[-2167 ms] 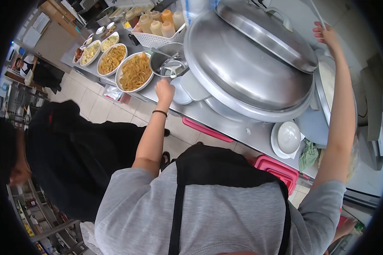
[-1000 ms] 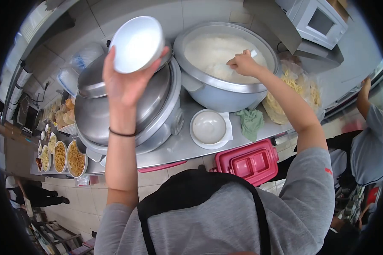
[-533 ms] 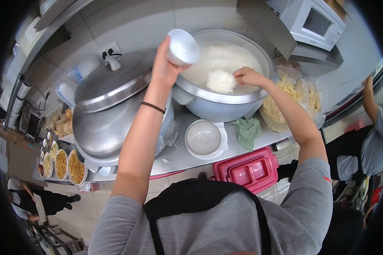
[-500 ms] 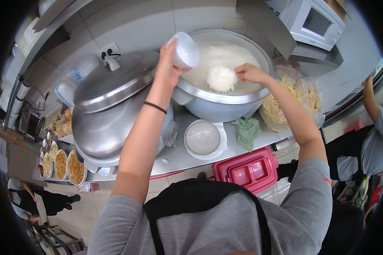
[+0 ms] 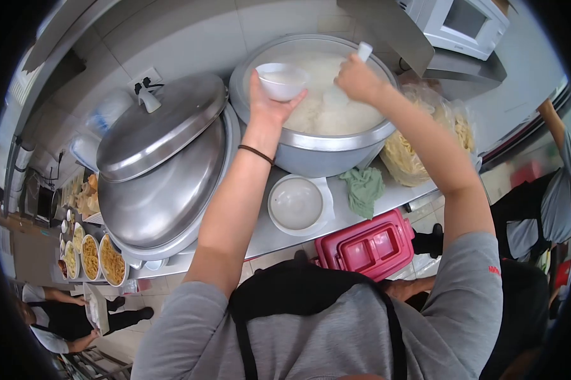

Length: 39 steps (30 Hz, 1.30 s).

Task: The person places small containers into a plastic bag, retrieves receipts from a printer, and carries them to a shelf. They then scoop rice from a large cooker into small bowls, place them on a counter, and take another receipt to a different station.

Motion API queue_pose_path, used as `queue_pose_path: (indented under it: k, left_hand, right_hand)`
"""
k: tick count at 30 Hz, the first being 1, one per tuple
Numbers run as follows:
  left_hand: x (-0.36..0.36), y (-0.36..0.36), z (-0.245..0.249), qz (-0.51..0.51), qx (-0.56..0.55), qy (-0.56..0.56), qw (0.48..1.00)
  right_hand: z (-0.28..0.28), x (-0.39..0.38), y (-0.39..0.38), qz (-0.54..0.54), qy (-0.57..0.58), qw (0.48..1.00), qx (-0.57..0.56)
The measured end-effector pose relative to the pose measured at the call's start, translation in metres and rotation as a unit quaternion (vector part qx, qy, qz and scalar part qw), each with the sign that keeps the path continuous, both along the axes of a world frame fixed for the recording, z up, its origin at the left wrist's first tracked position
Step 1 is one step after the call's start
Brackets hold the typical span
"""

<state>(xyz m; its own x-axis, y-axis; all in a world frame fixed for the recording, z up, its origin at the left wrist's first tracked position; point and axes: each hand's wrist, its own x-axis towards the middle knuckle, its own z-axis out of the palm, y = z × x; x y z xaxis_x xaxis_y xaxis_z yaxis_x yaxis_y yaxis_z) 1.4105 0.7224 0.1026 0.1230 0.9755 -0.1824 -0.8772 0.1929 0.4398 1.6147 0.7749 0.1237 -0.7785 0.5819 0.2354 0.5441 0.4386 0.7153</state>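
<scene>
Your left hand [image 5: 271, 109]: fingers cupped round white bowl [image 5: 282, 87], over the left side of rice pot [image 5: 336, 140]. Your right hand [image 5: 359, 80]: fingers clenched on white scoop [image 5: 364, 52], right of bowl, handle slanting up rightward.

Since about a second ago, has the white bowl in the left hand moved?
Yes, rightward: the white bowl was left of the open pot, and now overlaps its opening in this view.

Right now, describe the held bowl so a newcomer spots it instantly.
Start at the big open rice pot, top centre. Over its left part, the left hand holds a small white bowl. Unlike the bowl beside the green cloth, it's held aloft.
</scene>
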Motion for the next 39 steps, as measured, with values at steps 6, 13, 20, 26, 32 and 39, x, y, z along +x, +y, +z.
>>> queue_pose_path:
  k: [6,13,20,26,32,39]
  left_hand:
    - [-0.014,-0.012,0.017,0.025,0.021,0.001,0.999]
    - [-0.023,-0.014,0.014,0.012,0.057,-0.001,0.998]
    - [-0.023,-0.007,0.015,-0.013,0.102,-0.014,0.995]
    - [-0.020,-0.003,0.015,-0.025,0.096,0.060,0.993]
    - [0.008,0.013,-0.007,-0.066,0.056,0.079,0.993]
    - [0.025,0.034,-0.018,-0.064,-0.001,-0.090,0.994]
  right_hand:
    - [-0.020,-0.006,-0.024,-0.030,-0.008,0.976,-0.215]
    - [-0.038,-0.002,-0.035,0.022,0.199,0.910,-0.364]
    - [-0.047,0.015,-0.031,-0.093,0.377,0.737,-0.554]
    - [-0.028,0.049,0.009,-0.054,0.404,0.724,-0.556]
    - [0.039,0.006,0.007,-0.058,0.331,0.925,-0.179]
    - [0.029,-0.040,-0.003,0.046,0.193,0.976,0.091]
